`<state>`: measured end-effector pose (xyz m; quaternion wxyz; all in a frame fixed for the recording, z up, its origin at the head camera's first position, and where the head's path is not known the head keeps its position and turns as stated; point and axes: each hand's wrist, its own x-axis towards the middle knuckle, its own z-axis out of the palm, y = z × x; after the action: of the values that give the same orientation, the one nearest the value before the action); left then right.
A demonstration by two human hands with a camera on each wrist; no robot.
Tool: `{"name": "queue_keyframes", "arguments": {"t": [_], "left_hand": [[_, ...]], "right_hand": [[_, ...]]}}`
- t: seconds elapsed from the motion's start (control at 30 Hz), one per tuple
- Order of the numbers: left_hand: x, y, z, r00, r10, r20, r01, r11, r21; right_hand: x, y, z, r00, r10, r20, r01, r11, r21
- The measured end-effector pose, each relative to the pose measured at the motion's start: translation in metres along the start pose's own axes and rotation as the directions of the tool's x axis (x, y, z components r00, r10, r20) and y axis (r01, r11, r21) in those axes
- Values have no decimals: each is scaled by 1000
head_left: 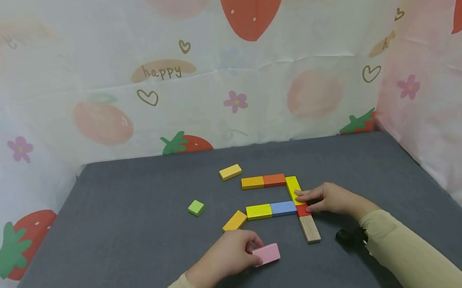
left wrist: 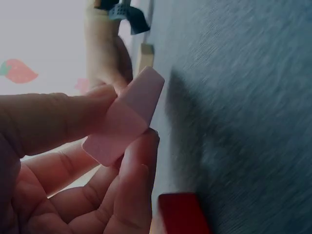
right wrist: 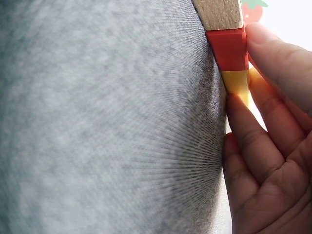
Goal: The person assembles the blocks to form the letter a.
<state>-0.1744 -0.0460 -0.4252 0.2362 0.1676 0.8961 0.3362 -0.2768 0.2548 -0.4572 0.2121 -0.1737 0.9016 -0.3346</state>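
My left hand pinches a pink block between thumb and fingers; in the left wrist view this pink block is held above the cloth. My right hand touches a row of blocks at its left. Its fingertips rest by the upright yellow block, and the thumb is at the small red block. A natural wood block joins the red one on the near side. In the right wrist view, the thumb and fingers lie along the red block and the yellow block.
Leftward from the row run a blue block and a yellow block, with a slanted orange-yellow block at their end. Farther back, an orange block meets an amber block. A pale yellow block and a green block lie apart.
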Motion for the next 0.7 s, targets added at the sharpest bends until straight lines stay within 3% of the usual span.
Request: {"name": "queue_keyframes", "arguments": {"t": [0.27,0.47,0.7], "left_hand": [[-6,0,8,999,29,-25,-28,998,49],[-9,2,12,1000,14,-5,-13,998,57],[-9,1,17,999,34,14,-36,984,172]], "right_hand": [[0,-1,1,1000,0,0,0,1000,-2],[-1,-1,-1,1000,-19,6,19,1000,-12],[-1,-2,1,1000,0,2,0,1000,22]]}}
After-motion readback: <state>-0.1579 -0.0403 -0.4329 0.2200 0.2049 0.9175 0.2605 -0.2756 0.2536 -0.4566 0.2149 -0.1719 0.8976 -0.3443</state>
